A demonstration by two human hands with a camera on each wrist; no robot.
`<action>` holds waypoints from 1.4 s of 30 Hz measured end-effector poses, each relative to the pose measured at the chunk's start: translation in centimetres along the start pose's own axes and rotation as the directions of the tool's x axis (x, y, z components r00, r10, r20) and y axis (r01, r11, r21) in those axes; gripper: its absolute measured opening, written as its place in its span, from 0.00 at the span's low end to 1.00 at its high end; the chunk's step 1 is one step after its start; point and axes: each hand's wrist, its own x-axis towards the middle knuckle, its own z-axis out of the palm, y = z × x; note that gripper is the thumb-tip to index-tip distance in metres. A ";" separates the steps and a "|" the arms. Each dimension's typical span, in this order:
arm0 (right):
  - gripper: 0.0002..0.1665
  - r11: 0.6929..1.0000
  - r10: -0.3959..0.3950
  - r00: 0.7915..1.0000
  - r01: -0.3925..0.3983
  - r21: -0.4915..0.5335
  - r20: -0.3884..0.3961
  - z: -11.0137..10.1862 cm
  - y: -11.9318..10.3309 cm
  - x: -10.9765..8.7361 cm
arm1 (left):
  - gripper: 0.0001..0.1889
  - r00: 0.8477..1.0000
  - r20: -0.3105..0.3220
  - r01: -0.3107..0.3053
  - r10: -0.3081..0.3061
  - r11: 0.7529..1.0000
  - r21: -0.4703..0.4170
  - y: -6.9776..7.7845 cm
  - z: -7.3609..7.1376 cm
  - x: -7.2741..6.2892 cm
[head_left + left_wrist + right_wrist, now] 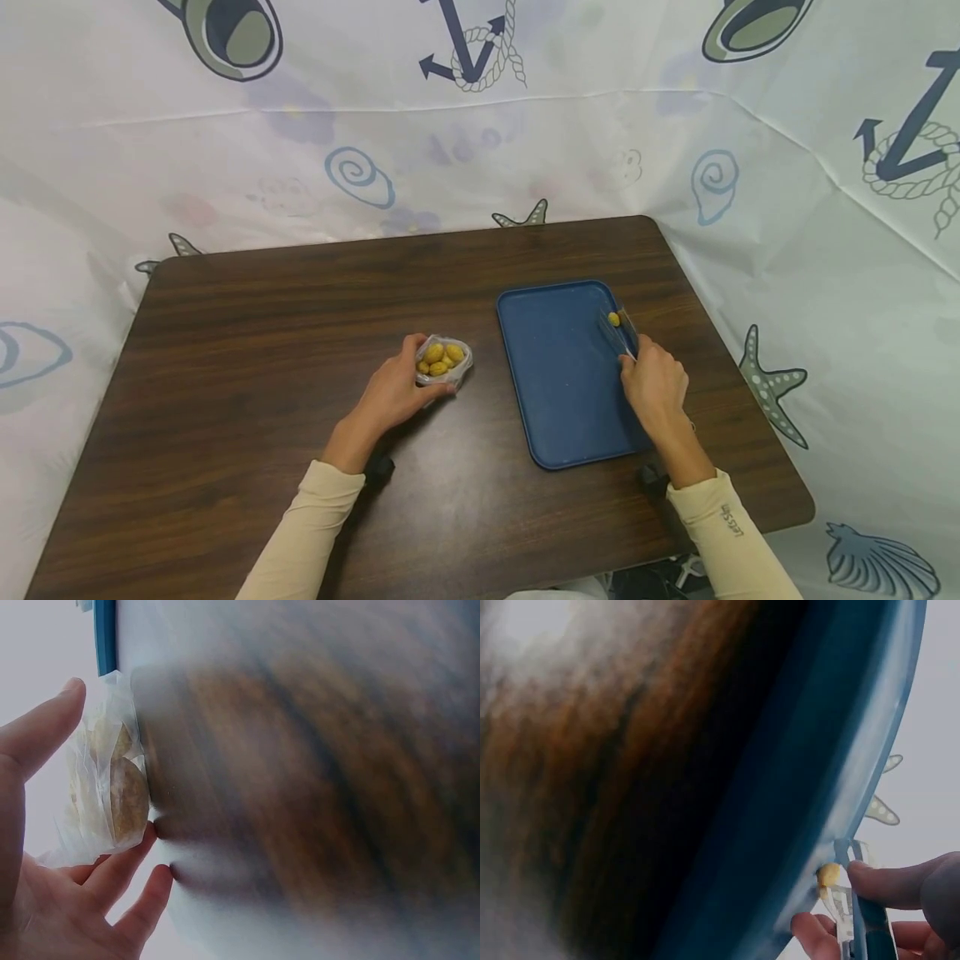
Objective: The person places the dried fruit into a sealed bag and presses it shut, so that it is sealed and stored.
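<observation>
Desk (pixel 247 375), dark brown wood-grain, rounded corners: its widest span lies left of the bag.

Tray (pixel 573 367), navy blue, rectangular, raised rim: set near the desk's right edge, within the right hand's reach, we judge; a strip of wood parts it from the bag.

Left hand (pixel 396 383): spans the bag between thumb and fingers, seemingly to steady it with its mouth up.

Right hand (pixel 656 379): grips the tongs at the tray's right edge.

Bag (pixel 467 360), thin translucent plastic: stands on the desk left of the tray, holding yellow oval pieces (pixel 435 354).

Tongs (pixel 875 922), slim, pale-armed, blue-sided: point away from us.

Single yellow piece (pixel 614 318), small, rounded: between the tongs' arms; we cannot tell whether it touches the tray.
</observation>
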 end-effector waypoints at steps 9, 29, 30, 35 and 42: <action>0.17 1.000 -0.019 1.000 0.019 -0.010 -0.012 -0.1 0.0 -0.2 | 0.51 1.000 0.009 0.004 -0.004 1.000 -0.006 0.1 -0.1 0.0; 0.21 0.995 -0.088 0.996 0.089 0.050 -0.026 -2.6 -3.0 -1.9 | 0.51 1.000 0.013 0.009 -0.009 1.000 -0.005 0.2 -0.2 0.0; 0.21 0.994 -0.092 0.995 0.093 0.053 -0.029 -2.7 -3.2 -2.0 | 0.51 1.000 0.013 0.011 -0.010 1.000 -0.005 0.2 -0.2 0.0; 0.21 0.991 -0.114 0.993 0.116 0.063 -0.029 -3.1 -4.1 -2.4 | 0.52 1.000 0.015 0.018 -0.018 1.000 -0.009 0.2 -0.2 0.0; 0.22 0.985 -0.151 0.988 0.153 0.084 -0.025 -2.7 -5.3 -3.0 | 0.52 1.000 0.009 0.009 -0.009 1.000 -0.012 0.2 -0.2 -0.1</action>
